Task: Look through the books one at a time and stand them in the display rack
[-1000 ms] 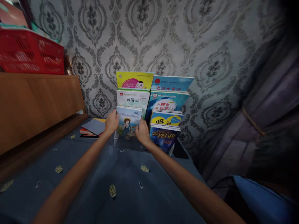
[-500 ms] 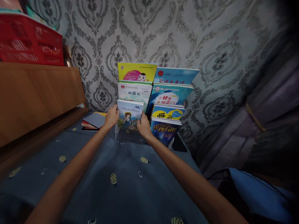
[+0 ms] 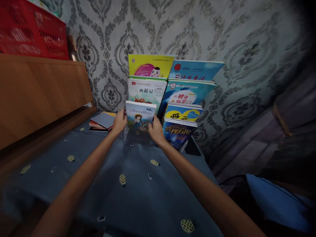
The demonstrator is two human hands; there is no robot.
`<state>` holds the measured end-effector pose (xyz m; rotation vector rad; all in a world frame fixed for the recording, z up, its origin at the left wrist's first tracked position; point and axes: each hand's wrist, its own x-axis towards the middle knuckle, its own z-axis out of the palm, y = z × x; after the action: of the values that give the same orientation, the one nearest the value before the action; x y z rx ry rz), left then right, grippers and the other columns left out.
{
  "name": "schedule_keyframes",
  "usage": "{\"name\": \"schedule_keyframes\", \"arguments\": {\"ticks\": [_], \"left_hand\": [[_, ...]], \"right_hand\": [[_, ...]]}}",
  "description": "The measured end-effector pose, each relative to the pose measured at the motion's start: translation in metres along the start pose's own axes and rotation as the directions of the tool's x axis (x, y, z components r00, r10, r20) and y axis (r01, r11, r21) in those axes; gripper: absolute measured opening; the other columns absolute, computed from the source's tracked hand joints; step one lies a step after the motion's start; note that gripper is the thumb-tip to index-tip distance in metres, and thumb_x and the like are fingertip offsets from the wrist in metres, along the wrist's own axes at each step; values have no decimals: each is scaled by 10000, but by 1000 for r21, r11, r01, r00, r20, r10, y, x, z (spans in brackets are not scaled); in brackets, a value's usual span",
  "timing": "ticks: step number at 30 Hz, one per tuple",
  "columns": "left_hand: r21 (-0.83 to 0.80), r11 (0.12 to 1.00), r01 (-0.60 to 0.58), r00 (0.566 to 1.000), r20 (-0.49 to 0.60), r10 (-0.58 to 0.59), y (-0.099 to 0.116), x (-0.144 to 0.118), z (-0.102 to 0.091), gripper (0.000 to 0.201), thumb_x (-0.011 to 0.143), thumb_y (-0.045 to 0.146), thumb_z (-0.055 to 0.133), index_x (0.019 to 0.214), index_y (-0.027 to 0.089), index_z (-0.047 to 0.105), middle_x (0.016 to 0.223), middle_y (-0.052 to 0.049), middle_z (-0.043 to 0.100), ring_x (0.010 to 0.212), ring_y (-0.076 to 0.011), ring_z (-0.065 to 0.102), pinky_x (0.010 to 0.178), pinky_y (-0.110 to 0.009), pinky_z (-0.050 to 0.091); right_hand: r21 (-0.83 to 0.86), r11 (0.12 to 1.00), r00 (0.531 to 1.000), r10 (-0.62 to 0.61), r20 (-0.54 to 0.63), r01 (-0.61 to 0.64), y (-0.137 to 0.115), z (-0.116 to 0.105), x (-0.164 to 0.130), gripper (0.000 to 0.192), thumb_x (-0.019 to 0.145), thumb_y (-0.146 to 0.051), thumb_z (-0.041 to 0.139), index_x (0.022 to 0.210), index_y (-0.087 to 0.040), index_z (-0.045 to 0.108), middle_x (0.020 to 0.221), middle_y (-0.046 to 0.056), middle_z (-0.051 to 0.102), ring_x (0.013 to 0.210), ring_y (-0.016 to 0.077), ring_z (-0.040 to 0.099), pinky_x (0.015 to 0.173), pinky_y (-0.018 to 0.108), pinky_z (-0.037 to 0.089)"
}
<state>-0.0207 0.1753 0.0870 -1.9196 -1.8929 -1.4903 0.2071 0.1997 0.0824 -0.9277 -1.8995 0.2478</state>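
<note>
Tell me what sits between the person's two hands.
In the head view, a book with a girl on its cover stands between the left hand and right hand, gripped at both edges.

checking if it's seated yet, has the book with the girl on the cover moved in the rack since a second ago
No. The girl-cover book sits in the same front slot, just under the white book, with left hand and right hand on its edges. Only the camera shifted.

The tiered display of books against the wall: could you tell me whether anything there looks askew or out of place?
Mostly tidy. The right column of blue-covered books leans rightward, fanning out beside the straighter left column. The left hand and right hand grip the front book with a girl on its cover, above the clear acrylic stand.
</note>
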Motion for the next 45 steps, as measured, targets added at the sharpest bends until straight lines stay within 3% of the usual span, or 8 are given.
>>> {"name": "schedule_keyframes", "arguments": {"ticks": [3,7,13,20,26,33,37,45], "left_hand": [[138,985,102,995,6,-104,-19,-23,-1,418,926,154,410,1331,173,510,1222,-113,654,1121,-222,622,1016,-387,488],[365,898,247,964,3,-266,-51,-51,-7,422,910,162,435,1314,94,536,1323,-227,590,1278,-326,537,1072,-497,437],[609,741,283,920,46,-390,-83,-52,-22,503,942,325,497,1382,81,499,1519,-275,428,1475,-408,304,1156,-616,289],[734,656,178,860,209,-466,-96,-31,-36,524,1019,483,345,1314,116,577,1431,-247,536,1379,-393,452,1085,-625,390],[782,623,23,748,400,-529,-109,0,-46,385,1000,409,522,1263,143,610,1295,-169,630,1192,-293,612,986,-455,523],[759,625,-183,632,578,-516,-103,21,-40,387,957,378,633,1284,176,590,1287,-103,615,1102,-239,639,917,-452,567],[744,620,-249,644,605,-467,-96,11,-40,390,958,379,630,1287,173,587,1289,-105,614,1101,-239,639,918,-456,567],[775,576,-260,735,546,-402,-84,-21,-58,398,983,321,587,1349,170,551,1278,-137,630,1122,-263,644,955,-474,546]], "right_hand": [[-7,1000,1000,10,16,-10,-3,-5,-13,627,893,-195,445,1506,-86,376,1405,224,558,1328,338,521,1145,573,403],[31,999,998,-24,59,22,-8,-15,-56,634,959,-255,408,1566,-109,300,1445,209,531,1361,309,503,1147,544,421],[81,996,987,12,162,-25,0,-12,-142,594,1003,-278,398,1587,-221,301,1552,134,462,1435,262,443,1170,503,417],[105,984,952,106,288,-142,14,-7,-191,565,1008,-267,392,1571,-253,349,1524,121,504,1415,272,476,1157,529,428],[107,980,938,125,323,-167,12,-9,-192,511,996,-263,404,1502,-213,459,1480,144,537,1379,277,511,1151,532,433],[106,981,937,118,328,-161,13,-10,-191,445,993,-261,415,1412,-214,555,1442,150,556,1348,277,535,1133,528,450],[102,983,942,114,315,-153,12,-9,-190,431,977,-235,426,1377,-228,588,1421,136,570,1323,267,556,1123,505,463],[94,987,947,96,305,-130,14,-7,-190,420,962,-221,442,1346,-214,614,1398,146,587,1294,274,579,1104,512,478]]}}
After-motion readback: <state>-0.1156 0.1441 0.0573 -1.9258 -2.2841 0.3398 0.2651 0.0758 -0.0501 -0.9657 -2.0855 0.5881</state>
